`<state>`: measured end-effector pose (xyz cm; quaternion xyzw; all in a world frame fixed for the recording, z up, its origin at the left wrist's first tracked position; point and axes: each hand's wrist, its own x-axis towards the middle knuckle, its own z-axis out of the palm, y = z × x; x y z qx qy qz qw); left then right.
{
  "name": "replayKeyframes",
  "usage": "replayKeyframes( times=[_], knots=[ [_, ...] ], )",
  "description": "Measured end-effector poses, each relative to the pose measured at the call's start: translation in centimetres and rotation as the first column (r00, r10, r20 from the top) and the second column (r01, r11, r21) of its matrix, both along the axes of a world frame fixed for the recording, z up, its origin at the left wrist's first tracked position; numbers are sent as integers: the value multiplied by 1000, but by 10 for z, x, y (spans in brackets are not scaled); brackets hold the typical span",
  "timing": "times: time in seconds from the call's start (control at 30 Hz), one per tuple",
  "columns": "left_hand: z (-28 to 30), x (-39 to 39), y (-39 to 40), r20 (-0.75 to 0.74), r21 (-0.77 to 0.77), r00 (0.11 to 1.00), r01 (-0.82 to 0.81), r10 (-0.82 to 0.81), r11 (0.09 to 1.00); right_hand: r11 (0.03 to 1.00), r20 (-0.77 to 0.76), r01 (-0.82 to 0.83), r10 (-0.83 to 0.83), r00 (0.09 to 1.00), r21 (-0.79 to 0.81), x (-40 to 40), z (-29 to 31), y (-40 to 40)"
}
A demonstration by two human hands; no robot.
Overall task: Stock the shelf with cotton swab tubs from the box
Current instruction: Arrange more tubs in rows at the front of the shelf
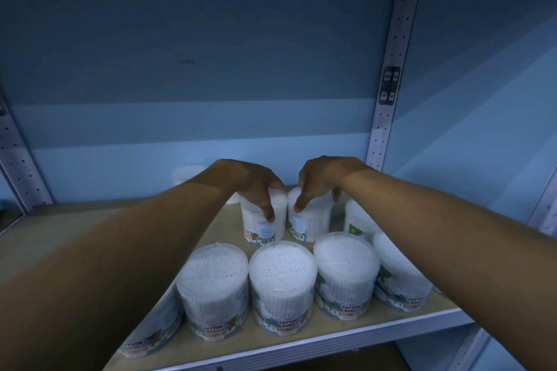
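Head view: two cotton swab tubs [265, 217] sit side by side behind the front row [281, 283] on the shelf [331, 337], left hand [256, 187] and right hand [319, 181] each gripping one's top. Forearms could easily knock front tubs off.

Shelf [301, 337] board holds tubs in two rows. Front row [283, 283] along front edge: tubs side by side, touching or nearly so; leftmost partly hidden under left forearm, rightmost under right forearm. Behind it, two tubs side by side mid-shelf: left tub [265, 220] under left hand [250, 184], right tub [309, 220] under right hand [322, 181]. Third tub [358, 220] just right of them, same row. Another tub [187, 175] further back left, near back wall. Upright post [388, 93] at back right corner.
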<state>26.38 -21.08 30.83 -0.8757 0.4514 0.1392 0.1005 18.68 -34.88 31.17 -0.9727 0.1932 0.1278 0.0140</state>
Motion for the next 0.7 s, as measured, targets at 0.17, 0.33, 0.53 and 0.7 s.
replayKeyframes(
  times=[0.17, 0.33, 0.53, 0.7],
  knots=[
    [-4, 8, -1, -36, -41, 998, -53, 51, 998, 999, -16, -28, 28, 999, 21, 3, -2, 0],
    [-4, 6, 1, -79, -73, 991, -114, 108, 991, 990, -47, -87, 93, 995, 112, 3, 1, -4],
    [-8, 4, 1, -87, -101, 983, -173, 165, 980, 976, -71, -116, 131, 989, 182, -2, 3, -14],
    [3, 3, 8, -73, -60, 995, -70, 65, 996, 997, 44, -54, 52, 998, 48, -7, 2, -13]
  ],
)
